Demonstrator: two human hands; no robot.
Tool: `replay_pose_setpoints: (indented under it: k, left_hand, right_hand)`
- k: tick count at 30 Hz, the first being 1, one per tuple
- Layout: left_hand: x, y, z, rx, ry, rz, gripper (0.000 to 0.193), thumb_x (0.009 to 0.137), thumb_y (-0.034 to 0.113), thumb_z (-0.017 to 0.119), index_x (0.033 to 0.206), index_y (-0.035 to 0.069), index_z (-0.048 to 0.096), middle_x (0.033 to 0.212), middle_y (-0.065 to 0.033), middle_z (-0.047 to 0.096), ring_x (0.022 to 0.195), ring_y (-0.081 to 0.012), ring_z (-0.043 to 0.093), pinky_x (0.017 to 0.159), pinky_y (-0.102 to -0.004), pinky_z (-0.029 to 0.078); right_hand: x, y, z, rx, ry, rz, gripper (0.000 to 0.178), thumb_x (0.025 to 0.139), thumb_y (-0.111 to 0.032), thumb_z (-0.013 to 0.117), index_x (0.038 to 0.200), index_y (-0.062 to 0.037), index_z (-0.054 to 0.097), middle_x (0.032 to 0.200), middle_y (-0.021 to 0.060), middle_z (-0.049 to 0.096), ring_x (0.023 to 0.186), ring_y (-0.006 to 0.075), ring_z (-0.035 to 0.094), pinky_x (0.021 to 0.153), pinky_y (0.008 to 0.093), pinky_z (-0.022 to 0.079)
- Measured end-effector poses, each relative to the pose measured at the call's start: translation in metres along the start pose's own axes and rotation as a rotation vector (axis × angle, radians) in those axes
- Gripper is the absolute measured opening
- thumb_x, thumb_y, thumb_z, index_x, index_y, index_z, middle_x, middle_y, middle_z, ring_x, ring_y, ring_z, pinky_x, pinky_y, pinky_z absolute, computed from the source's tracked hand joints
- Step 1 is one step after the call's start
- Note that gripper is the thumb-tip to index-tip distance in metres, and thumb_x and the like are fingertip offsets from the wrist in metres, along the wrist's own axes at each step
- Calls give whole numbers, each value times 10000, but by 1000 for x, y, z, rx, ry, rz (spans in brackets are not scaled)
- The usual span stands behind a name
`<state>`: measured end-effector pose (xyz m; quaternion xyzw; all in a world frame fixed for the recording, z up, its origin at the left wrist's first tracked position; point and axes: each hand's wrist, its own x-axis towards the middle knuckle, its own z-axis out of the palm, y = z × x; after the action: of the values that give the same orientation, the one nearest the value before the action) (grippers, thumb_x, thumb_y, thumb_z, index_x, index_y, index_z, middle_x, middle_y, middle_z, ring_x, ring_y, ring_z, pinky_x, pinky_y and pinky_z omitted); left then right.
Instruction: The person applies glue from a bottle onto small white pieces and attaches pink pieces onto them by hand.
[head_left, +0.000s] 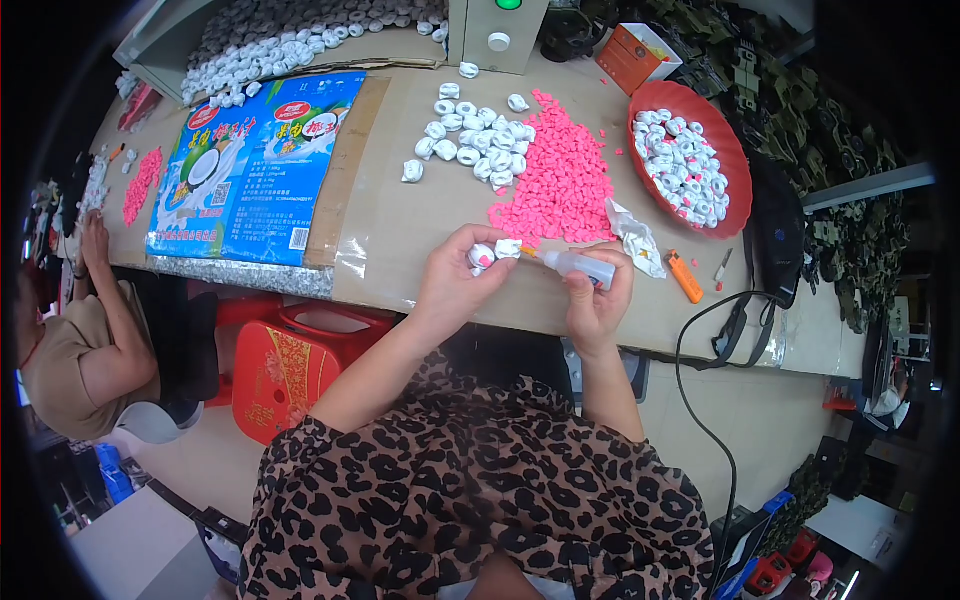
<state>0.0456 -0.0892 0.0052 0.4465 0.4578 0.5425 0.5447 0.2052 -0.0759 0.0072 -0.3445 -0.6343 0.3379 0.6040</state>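
My left hand [450, 282] is closed around a few small white balls [482, 258], at least one with a pink piece on it. Its thumb and fingertips pinch one ball [508, 248]. In my right hand [598, 312] is a small translucent squeeze bottle [582, 267], lying nearly level. The bottle's orange-yellow nozzle [534, 253] points left and reaches the pinched ball; whether they touch I cannot tell. Just beyond both hands spreads a heap of small pink pieces [560, 170]. Left of that heap lie several loose white balls [480, 140].
A red scalloped bowl [741, 170] of white balls with pink bits stands at the right. Nearer are crumpled white tissue [637, 240], an orange lighter [685, 278] and a black cable [690, 400]. Blue printed cardboard [265, 170] covers the left; another person [95, 340] sits beyond.
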Motion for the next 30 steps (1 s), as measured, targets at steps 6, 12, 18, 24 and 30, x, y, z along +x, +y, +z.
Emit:
replay_pose_setpoints:
  k: [6, 12, 18, 24, 30]
  left_hand:
    - [0, 0, 0, -3, -11, -22, 228, 745, -20, 572, 958, -3, 492, 842, -9, 526, 739, -33, 481, 646, -155, 398]
    - [0, -3, 0, 3, -3, -16, 231, 742, -22, 574, 956, -4, 492, 849, -14, 528, 749, -38, 485, 658, -161, 402]
    - [0, -2, 1, 6, 1, 0, 230, 742, -19, 576, 956, -6, 492, 858, -20, 534, 754, -41, 491, 661, -163, 405]
    - [1, -3, -1, -3, 5, -9, 230, 743, -29, 569, 957, -10, 489, 863, -26, 536, 756, -44, 498, 659, -164, 410]
    - [1, -2, 0, 10, 14, 7, 233, 742, -41, 561, 961, -13, 487, 867, -32, 537, 762, -50, 504, 667, -164, 411]
  right_hand:
    - [-3, 4, -1, 23, 19, 39, 270, 772, -158, 588, 901, -1, 410, 813, 98, 477, 690, 130, 465, 623, 225, 393]
    - [-1, 4, -1, 26, 12, 28, 270, 770, -160, 591, 895, -1, 411, 818, 102, 478, 693, 131, 463, 625, 227, 393]
    - [-2, 4, -2, 2, 33, 17, 278, 767, -168, 595, 893, -2, 411, 815, 103, 477, 703, 137, 465, 632, 231, 398]
    - [0, 3, -2, -17, 23, -2, 274, 764, -163, 597, 885, 0, 413, 805, 101, 477, 699, 140, 467, 623, 230, 399]
    - [0, 4, -3, -24, 29, 0, 266, 763, -157, 598, 875, 0, 413, 798, 96, 475, 684, 135, 462, 611, 226, 396]
